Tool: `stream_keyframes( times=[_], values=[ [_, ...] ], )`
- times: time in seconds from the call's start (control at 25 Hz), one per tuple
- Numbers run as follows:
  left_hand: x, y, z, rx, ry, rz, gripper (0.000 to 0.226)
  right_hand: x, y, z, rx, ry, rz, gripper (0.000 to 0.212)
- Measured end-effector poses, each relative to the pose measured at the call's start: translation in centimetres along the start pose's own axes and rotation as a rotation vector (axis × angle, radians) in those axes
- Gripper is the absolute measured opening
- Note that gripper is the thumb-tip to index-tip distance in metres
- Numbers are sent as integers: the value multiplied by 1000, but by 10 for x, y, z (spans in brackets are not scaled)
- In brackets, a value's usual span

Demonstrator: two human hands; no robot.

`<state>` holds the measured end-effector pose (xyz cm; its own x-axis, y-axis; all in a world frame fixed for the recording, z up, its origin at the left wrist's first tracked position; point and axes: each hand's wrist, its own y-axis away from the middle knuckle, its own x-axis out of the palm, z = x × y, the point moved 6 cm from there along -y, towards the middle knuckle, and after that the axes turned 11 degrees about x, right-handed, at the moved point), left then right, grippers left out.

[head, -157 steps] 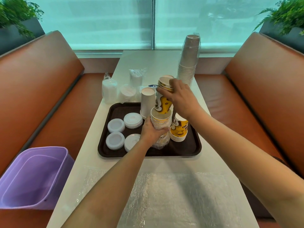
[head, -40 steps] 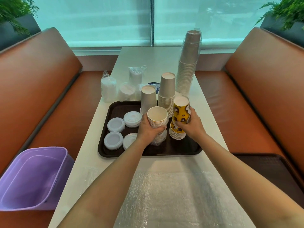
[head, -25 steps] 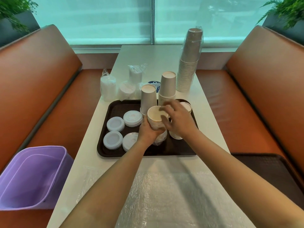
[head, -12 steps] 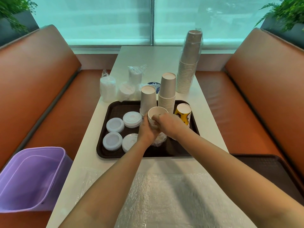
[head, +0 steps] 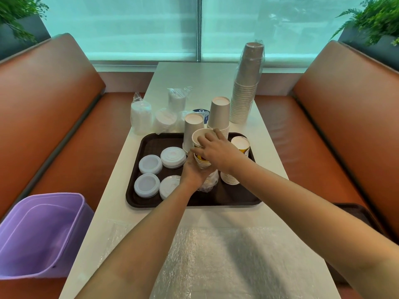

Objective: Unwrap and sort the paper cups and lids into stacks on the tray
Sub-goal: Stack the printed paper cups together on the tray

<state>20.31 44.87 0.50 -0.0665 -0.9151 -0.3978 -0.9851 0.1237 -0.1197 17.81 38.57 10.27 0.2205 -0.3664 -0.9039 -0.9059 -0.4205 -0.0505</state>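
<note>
Over the dark brown tray (head: 233, 196), my left hand (head: 194, 171) grips a stack of yellow patterned cups (head: 201, 161) from below, its clear plastic wrap (head: 208, 183) hanging bunched underneath. My right hand (head: 218, 151) pinches the rim of the top cup (head: 199, 137) of that stack. An upside-down stack of the same yellow cups (head: 239, 147) stands on the tray's right side. Two upside-down white cup stacks (head: 193, 128) (head: 219, 114) stand at the tray's back. Several white lid piles (head: 172, 157) lie on the tray's left half.
A tall wrapped stack of brown cups (head: 248, 83) stands on the white table (head: 205, 78) beyond the tray. Wrapped lid packs (head: 141, 118) sit behind the tray's left. A purple bin (head: 38, 234) rests on the left bench. Clear plastic sheet (head: 226, 255) covers the near table. Another tray (head: 356, 214) lies on the right bench.
My right hand set a yellow cup stack upside down on the tray's right, then came back to the held stack and now pinches its top cup's rim.
</note>
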Motion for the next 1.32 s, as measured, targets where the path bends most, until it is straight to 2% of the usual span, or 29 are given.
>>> stream_keyframes(
  times=[0.28, 0.56, 0.76, 0.88, 1.0, 1.16, 1.24, 1.32],
  values=[
    [6, -3, -1, -88, 115, 78, 80, -4, 1, -6, 11, 115, 42, 70],
    [6, -3, -3, -76, 48, 129, 90, 3, -4, -2, -48, 229, 69, 77],
    [3, 0, -2, -69, 61, 88, 91, -3, -11, -6, -75, 159, 84, 73],
    [0, -2, 2, -49, 70, 70, 91, -15, -10, -22, 31, 90, 43, 75],
    [-1, 1, 2, -35, 78, 53, 90, -27, -1, -55, 181, -158, -5, 72],
    [-1, 3, -1, -20, 70, 40, 87, -10, 30, -105, 563, -942, -132, 78],
    [-1, 4, -1, -12, 75, 38, 87, 16, 46, -102, 694, -1193, -104, 78],
    [-1, 5, -1, -6, 65, 35, 87, 46, 53, -90, 732, -1281, -20, 78]
  ],
)
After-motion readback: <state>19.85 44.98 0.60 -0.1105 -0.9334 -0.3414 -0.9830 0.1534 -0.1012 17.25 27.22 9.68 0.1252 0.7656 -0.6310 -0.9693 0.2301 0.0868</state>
